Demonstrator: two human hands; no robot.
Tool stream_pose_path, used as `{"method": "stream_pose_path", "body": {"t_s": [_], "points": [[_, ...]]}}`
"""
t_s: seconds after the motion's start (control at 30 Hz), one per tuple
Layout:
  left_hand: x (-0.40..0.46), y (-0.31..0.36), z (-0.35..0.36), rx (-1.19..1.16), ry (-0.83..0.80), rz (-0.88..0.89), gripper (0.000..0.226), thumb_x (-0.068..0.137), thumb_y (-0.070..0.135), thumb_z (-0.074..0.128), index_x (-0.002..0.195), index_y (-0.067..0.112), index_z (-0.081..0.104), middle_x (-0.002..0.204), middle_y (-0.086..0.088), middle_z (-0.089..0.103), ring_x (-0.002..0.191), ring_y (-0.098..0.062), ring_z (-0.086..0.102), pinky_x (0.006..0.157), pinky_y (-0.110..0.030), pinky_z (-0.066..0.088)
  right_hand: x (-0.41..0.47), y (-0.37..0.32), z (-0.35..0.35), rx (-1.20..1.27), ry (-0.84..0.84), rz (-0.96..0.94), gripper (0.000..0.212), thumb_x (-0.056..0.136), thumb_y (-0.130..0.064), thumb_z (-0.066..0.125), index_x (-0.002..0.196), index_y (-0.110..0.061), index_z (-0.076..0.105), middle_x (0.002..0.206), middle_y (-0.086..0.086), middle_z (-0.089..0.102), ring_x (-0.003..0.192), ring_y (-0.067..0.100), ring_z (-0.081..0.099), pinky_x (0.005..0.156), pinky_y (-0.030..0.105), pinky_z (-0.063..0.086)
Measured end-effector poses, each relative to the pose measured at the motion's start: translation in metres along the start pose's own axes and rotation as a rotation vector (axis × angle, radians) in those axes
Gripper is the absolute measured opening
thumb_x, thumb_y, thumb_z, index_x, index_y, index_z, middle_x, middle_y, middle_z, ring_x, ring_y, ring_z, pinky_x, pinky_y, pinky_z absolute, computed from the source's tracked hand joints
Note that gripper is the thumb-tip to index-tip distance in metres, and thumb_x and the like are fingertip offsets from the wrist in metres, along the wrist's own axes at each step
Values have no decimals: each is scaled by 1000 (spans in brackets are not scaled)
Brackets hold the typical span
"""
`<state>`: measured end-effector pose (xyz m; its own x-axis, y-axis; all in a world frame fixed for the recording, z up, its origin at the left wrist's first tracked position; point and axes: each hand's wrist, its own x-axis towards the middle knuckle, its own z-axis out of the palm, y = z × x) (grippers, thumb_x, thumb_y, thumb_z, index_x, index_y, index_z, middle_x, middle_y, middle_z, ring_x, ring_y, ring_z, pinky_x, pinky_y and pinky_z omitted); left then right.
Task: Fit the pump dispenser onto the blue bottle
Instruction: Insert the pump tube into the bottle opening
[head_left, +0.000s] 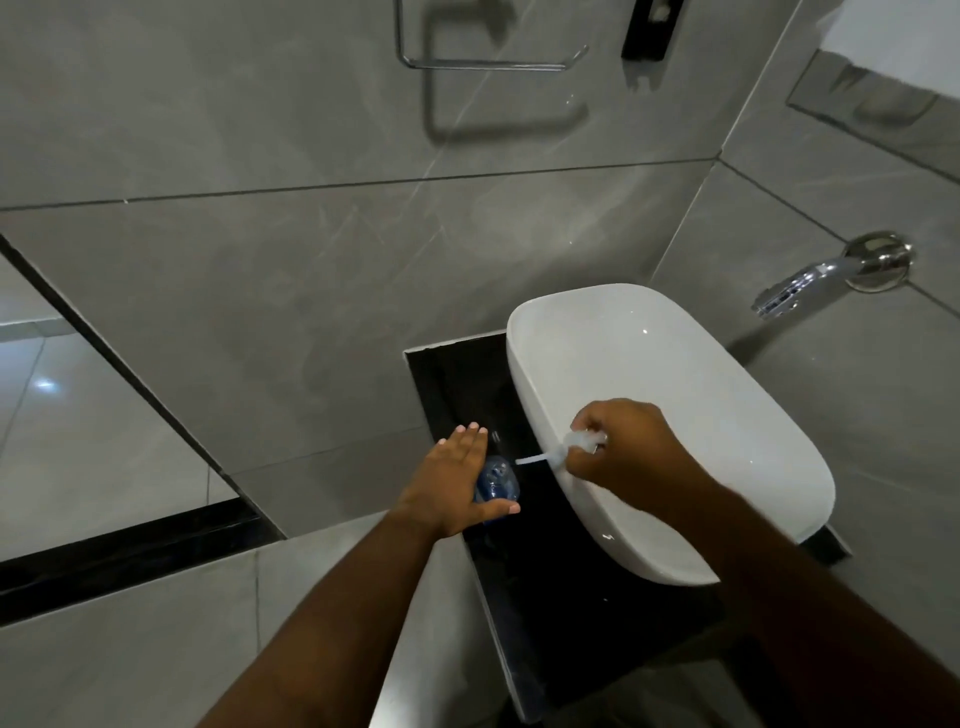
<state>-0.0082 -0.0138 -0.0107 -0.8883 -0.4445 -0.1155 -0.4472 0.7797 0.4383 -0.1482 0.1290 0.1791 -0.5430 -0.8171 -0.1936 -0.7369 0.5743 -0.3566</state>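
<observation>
A small blue bottle (497, 480) stands on the black counter (524, 582) just left of the basin. My left hand (453, 483) wraps around it from the left, fingers extended past it and thumb curled in front. My right hand (621, 447) grips the white pump dispenser (581, 441) above the basin's left rim. The dispenser's thin dip tube (532, 459) points left toward the bottle's top and ends a short way from it. The pump's head is mostly hidden by my fingers.
A white vessel basin (675, 374) fills the right of the counter. A chrome wall spout (810, 283) juts out at the right. A chrome towel ring (488, 62) hangs on the grey tiled wall above. The counter's left edge drops to the floor.
</observation>
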Motion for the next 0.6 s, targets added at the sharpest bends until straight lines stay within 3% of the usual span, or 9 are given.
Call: {"method": "stream_pose_path", "body": {"t_s": [0.1, 0.23, 0.33, 0.43, 0.6], "points": [[2, 0, 0, 39, 22, 24, 114, 76, 83, 43, 153, 12, -1, 164, -9, 0, 149, -22, -4, 114, -32, -7, 6, -14, -9, -73, -51, -18, 24, 81, -20, 65, 101, -9, 65, 99, 9, 65, 94, 29, 61, 90, 41, 54], [2, -2, 1, 77, 24, 48, 115, 75, 86, 37, 153, 12, -3, 164, -9, -3, 149, -21, -6, 116, -33, -6, 11, -22, 2, -60, -75, -155, 22, 82, -18, 66, 100, -6, 65, 97, 11, 63, 91, 25, 59, 83, 33, 51], [2, -3, 0, 94, 26, 62, 114, 75, 86, 35, 153, 12, -4, 163, -9, -4, 149, -21, -8, 118, -35, -5, 19, -28, 10, -106, -73, -197, 11, 81, -15, 64, 87, -6, 62, 89, 10, 59, 85, 24, 58, 77, 31, 50], [2, -4, 0, 79, 27, 62, 114, 75, 87, 32, 153, 12, -5, 163, -8, -5, 149, -21, -9, 117, -35, -6, 29, -35, 20, -131, -114, -282, 20, 80, -14, 65, 95, -3, 63, 94, 12, 60, 88, 26, 58, 83, 35, 52], [0, -5, 2, 57, 38, 54, 113, 76, 87, 33, 153, 14, -6, 163, -7, -6, 149, -20, -9, 117, -34, -6, 38, -41, 12, -202, -129, -282, 23, 78, -18, 68, 97, -6, 62, 86, 5, 50, 81, 20, 51, 73, 29, 47]]}}
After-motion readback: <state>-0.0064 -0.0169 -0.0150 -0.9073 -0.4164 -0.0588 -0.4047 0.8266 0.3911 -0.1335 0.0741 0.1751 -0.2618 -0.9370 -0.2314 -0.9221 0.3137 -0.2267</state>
